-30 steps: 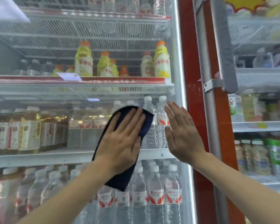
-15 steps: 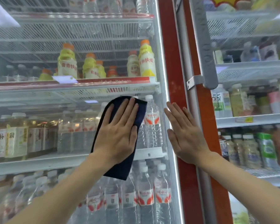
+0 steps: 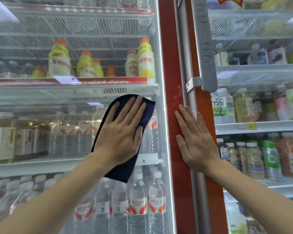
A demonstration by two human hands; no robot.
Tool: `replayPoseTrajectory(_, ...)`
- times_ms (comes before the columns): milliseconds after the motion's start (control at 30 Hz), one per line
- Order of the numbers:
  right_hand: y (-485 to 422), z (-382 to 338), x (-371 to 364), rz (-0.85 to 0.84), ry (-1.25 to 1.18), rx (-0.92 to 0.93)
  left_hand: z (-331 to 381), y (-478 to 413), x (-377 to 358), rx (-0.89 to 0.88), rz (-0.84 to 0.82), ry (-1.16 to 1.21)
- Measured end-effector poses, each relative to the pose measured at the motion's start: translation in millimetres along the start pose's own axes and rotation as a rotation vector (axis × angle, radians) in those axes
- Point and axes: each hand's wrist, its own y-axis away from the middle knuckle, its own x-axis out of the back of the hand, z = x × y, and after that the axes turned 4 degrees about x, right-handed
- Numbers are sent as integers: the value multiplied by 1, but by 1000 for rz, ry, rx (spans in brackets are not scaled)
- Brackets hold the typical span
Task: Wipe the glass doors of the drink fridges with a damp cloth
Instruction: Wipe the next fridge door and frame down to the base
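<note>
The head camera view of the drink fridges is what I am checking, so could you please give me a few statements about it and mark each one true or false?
1. The left hand presses a dark blue cloth flat against the left fridge's glass door. True.
2. The right hand holds a spray bottle. False: it is empty, lying open-palmed on the red door frame between the two fridges.
3. The yellow-wrapped bottles with orange caps stand on the shelf above the cloth. True.
4. The dark blue cloth lies over the grey vertical door handle. False: the handle is bare, on the right fridge, above the right hand.
5. Both hands touch the cloth. False: only the left does.
</note>
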Motion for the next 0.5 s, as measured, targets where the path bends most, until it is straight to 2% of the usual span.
replayPoseTrajectory(133, 1, -2, 1, 35, -73, -2, 38, 34, -6, 23, 1, 40)
replayPoseTrajectory(200, 2, -1, 0, 78, -112, -50, 58, 60, -8, -67, -54, 55)
replayPoseTrajectory(267, 3, 0, -3, 159, -118, -180, 61, 74, -8, -163, -85, 66)
replayPoseTrajectory(333, 4, -1, -6, 207, -95, -279, 47, 59, -4, -306, -101, 49)
replayPoseTrajectory(400, 6, -1, -7, 211, -73, -282, 32, 23, -2, -387, -78, 24)
replayPoseTrajectory(433, 6, -1, -8, 208, -75, -272, 29, 3, -2, -348, -45, 27)
replayPoseTrajectory(500, 5, 1, -7, 214, -105, -267, 38, -23, -3, -141, 9, 53)
